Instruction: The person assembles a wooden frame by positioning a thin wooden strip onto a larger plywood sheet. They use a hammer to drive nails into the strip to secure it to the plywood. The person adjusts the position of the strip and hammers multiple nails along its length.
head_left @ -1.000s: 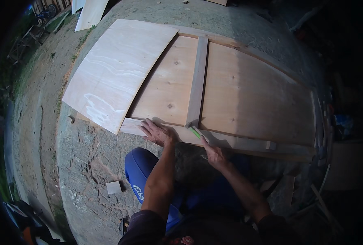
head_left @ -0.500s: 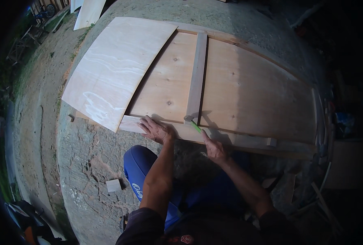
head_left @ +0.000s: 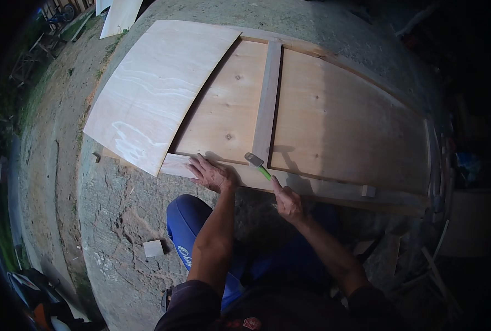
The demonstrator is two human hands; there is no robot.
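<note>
The hammer is a small one with a grey metal head and a bright green handle. It lies over the near rail of the wooden frame, its head close to the foot of the upright middle slat. It looks light and stiff, with the weight at the head end; the handle is the place to take it, low down, where the grip is probably less slippery than the metal.

The right hand is closed around the lower end of that handle, index finger stretched along it toward the head. The left hand lies flat and spread on the same rail, just left of the hammer head, holding nothing and pressing the wood down.

The frame carries broad pine boards on either side of the slat; these look rigid and heavy as a whole. A thin plywood sheet lies over the left end of the frame, lighter and likely to flex. All of it rests on rough concrete ground, where a small wood block lies near the person's blue-clad knee.

Compared with half a second ago, the hammer head sits a little lower and closer to the rail, and the left hand is in the same place, flat on the wood.
</note>
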